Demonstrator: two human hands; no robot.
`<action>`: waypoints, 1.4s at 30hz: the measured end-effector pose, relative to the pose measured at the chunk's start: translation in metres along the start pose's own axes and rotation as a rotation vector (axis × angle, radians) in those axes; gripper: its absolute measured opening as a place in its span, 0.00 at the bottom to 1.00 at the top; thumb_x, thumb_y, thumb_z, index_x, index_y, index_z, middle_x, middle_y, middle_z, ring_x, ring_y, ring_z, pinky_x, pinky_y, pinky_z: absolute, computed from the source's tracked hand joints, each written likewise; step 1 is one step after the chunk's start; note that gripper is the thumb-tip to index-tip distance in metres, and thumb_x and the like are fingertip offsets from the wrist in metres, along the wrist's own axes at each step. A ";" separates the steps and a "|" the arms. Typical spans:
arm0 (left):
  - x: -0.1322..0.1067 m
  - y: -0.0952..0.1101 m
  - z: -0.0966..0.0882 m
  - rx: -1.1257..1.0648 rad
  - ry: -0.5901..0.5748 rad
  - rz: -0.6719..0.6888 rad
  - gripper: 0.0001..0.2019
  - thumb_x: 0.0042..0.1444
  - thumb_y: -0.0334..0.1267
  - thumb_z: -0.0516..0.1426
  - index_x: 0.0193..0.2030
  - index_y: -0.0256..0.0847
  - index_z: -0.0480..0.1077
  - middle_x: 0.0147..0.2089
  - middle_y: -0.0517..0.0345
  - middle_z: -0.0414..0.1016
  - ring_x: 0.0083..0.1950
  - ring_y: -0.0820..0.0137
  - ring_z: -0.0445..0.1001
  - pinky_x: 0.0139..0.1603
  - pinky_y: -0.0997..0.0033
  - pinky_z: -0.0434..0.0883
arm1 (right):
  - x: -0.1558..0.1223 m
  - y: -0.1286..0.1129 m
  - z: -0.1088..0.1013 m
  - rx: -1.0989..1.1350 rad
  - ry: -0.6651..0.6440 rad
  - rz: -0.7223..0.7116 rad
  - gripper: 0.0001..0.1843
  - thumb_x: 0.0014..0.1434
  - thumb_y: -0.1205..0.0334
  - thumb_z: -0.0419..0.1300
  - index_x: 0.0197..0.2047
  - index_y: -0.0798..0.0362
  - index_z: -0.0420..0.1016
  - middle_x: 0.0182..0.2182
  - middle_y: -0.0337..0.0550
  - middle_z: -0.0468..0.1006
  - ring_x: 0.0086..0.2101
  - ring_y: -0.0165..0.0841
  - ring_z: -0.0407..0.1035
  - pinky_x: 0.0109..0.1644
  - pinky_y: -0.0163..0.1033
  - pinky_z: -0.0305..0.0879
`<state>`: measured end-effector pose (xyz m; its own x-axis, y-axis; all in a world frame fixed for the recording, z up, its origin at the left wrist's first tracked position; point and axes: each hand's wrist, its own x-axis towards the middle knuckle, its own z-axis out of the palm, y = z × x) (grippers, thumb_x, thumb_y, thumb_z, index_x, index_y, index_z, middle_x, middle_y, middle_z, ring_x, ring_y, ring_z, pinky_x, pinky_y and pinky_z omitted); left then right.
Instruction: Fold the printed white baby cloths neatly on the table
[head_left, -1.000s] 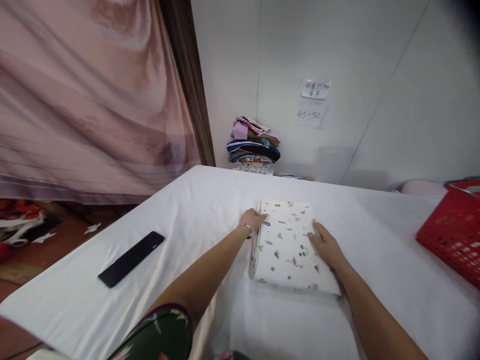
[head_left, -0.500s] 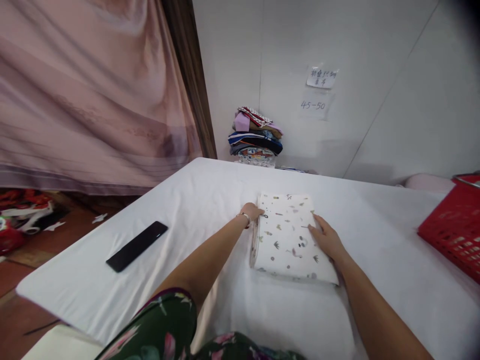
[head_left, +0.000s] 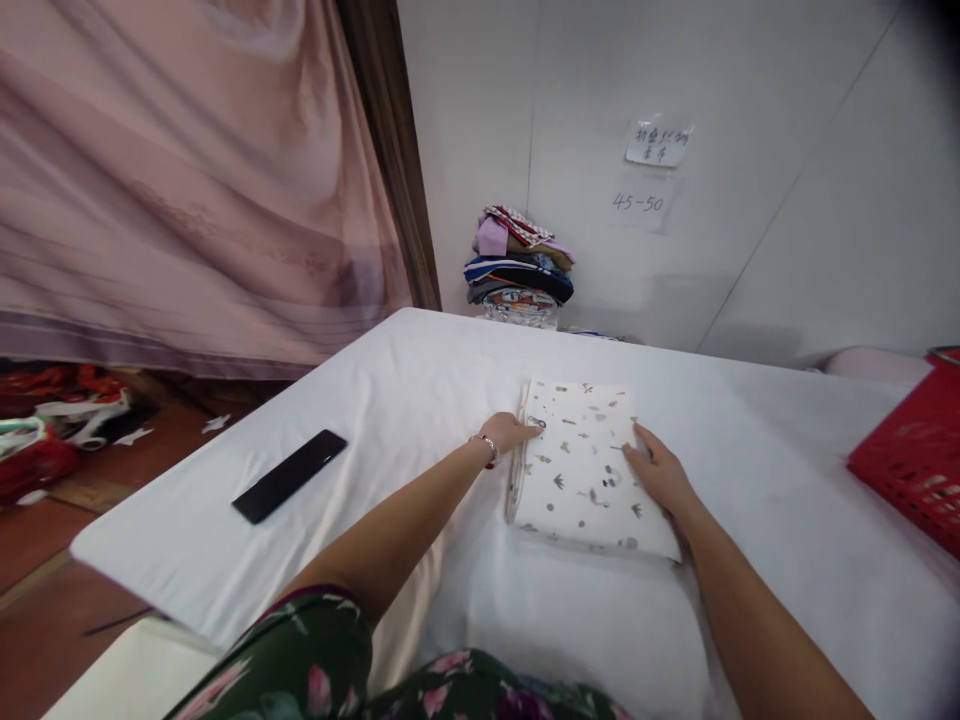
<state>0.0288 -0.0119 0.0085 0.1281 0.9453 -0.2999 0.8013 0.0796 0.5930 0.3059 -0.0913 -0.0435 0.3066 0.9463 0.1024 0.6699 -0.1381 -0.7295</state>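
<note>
A folded white cloth (head_left: 581, 465) with small grey, green and yellow prints lies flat on the white-covered table. My left hand (head_left: 510, 433), wearing a bracelet on the wrist, grips the cloth's left edge, its thumb on top and the other fingers mostly hidden at the side. On the opposite edge, my right hand (head_left: 664, 475) has its thumb resting on the print and its fingers along the side. Layered folds show at the cloth's left edge.
A black phone (head_left: 289, 476) lies on the table (head_left: 420, 370) to the left. Folded fabrics (head_left: 519, 265) are stacked against the wall behind. At the right is a red plastic basket (head_left: 911, 450). A pink curtain (head_left: 187, 190) hangs at the left.
The view has shifted slightly, so most things appear a little to the right and higher. Both hands remain at the cloth's side edges, with the left thumb slightly further onto the top.
</note>
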 end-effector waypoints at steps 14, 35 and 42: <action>0.004 -0.015 0.006 -0.005 -0.002 -0.006 0.19 0.41 0.56 0.58 0.24 0.39 0.66 0.28 0.57 0.73 0.32 0.68 0.71 0.26 0.75 0.61 | -0.002 -0.005 0.000 0.009 -0.010 0.022 0.33 0.52 0.49 0.53 0.59 0.53 0.60 0.56 0.47 0.63 0.54 0.42 0.58 0.57 0.46 0.56; 0.052 0.018 0.011 -0.155 0.206 -0.147 0.13 0.50 0.44 0.53 0.35 0.37 0.70 0.40 0.48 0.75 0.41 0.64 0.73 0.33 0.73 0.65 | 0.001 0.004 0.006 0.029 -0.001 -0.034 0.31 0.53 0.49 0.52 0.58 0.52 0.60 0.56 0.46 0.64 0.55 0.40 0.58 0.57 0.46 0.56; 0.068 0.028 0.005 -0.134 0.196 -0.161 0.24 0.50 0.56 0.50 0.37 0.34 0.71 0.42 0.42 0.75 0.41 0.58 0.74 0.34 0.69 0.66 | -0.002 -0.005 0.004 0.040 0.014 -0.011 0.31 0.53 0.49 0.52 0.57 0.53 0.62 0.55 0.46 0.65 0.54 0.40 0.59 0.58 0.46 0.55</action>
<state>0.0632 0.0532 0.0005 -0.1201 0.9592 -0.2558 0.7161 0.2621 0.6469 0.2993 -0.0916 -0.0433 0.3085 0.9436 0.1199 0.6458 -0.1152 -0.7548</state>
